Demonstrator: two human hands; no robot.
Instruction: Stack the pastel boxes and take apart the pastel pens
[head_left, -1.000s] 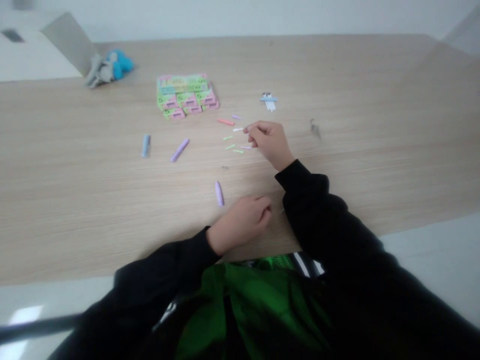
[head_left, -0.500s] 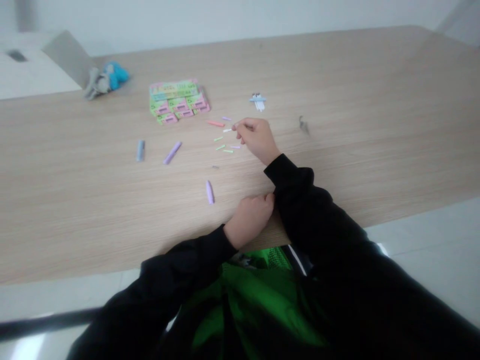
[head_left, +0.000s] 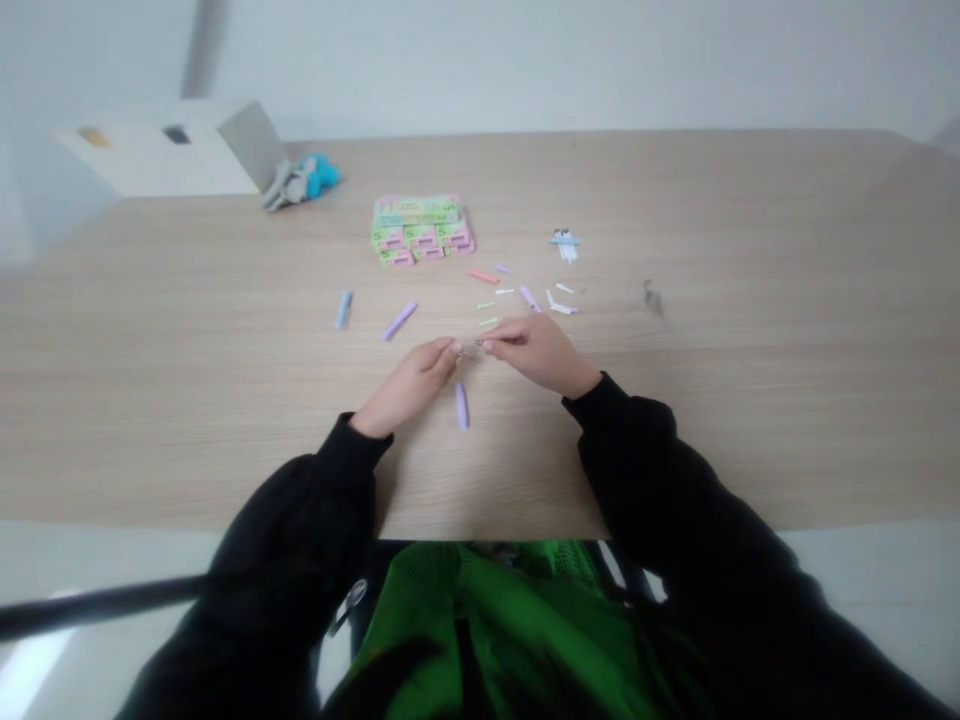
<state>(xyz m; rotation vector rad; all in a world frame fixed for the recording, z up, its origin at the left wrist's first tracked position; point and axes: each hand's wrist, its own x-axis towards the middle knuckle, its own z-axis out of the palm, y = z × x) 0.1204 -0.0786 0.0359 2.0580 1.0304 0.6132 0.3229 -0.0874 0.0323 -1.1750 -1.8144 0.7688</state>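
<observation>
My left hand [head_left: 411, 385] and my right hand [head_left: 544, 355] meet fingertip to fingertip just above the table, both closed in a pinch. Something tiny and greyish sits between the fingertips, too small and blurred to name. Below the hands lies a purple tube-like piece [head_left: 462, 406]; a second purple tube [head_left: 399, 321] and a blue-grey tube [head_left: 343, 309] lie to the left. Past my right hand are small green sticks [head_left: 486, 305], several white slips, a purple piece [head_left: 530, 299] and a thin red stick [head_left: 482, 275].
A stack of green and pink packs [head_left: 424, 240] stands farther back. White sticks with a blue piece across them [head_left: 564, 243] lie to its right, and a small grey object [head_left: 652, 298] beyond. At the back left are a grey and blue soft bundle [head_left: 300, 182] and a white box [head_left: 187, 160].
My left hand has risen from the table's front edge, and my right hand has drawn back from the small sticks to meet it. The camera view has shifted.
</observation>
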